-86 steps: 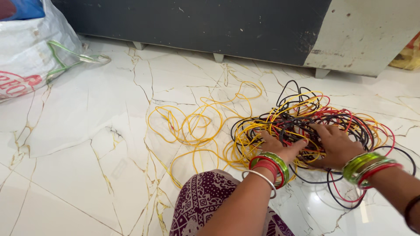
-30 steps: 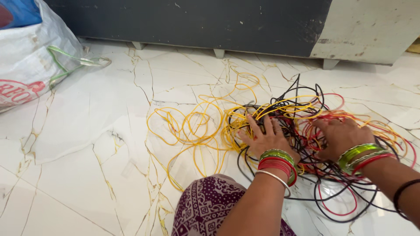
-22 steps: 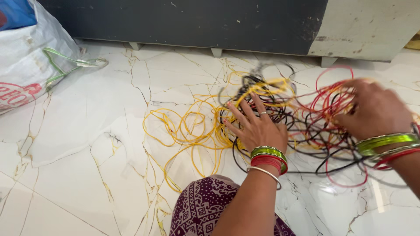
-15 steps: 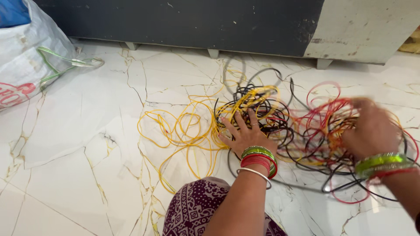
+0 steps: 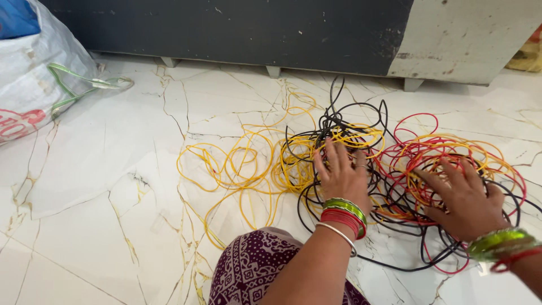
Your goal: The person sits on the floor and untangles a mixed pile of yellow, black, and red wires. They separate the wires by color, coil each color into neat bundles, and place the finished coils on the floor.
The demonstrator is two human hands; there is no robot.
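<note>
A tangle of thin wires [image 5: 389, 161] in yellow, black and red lies on the white marble floor [image 5: 113, 186]. My left hand [image 5: 343, 175] rests flat on its yellow and black middle, fingers spread. My right hand [image 5: 466, 197] presses palm-down on the red and orange loops at the right, fingers apart. Loose yellow wire loops [image 5: 237, 166] trail off to the left of the pile. Green and red bangles ring both wrists. Neither hand grips a wire that I can see.
A white woven sack [image 5: 34, 79] with a green strap sits at the far left. A dark cabinet [image 5: 237, 28] on short feet runs along the back, with a pale panel [image 5: 468, 34] at its right. My patterned maroon knee [image 5: 254, 271] is at the bottom.
My right hand lifted the red wires, swung them right and set them down. The pile now spreads wider, red loops apart from yellow ones. My left hand stayed on the pile's middle.
</note>
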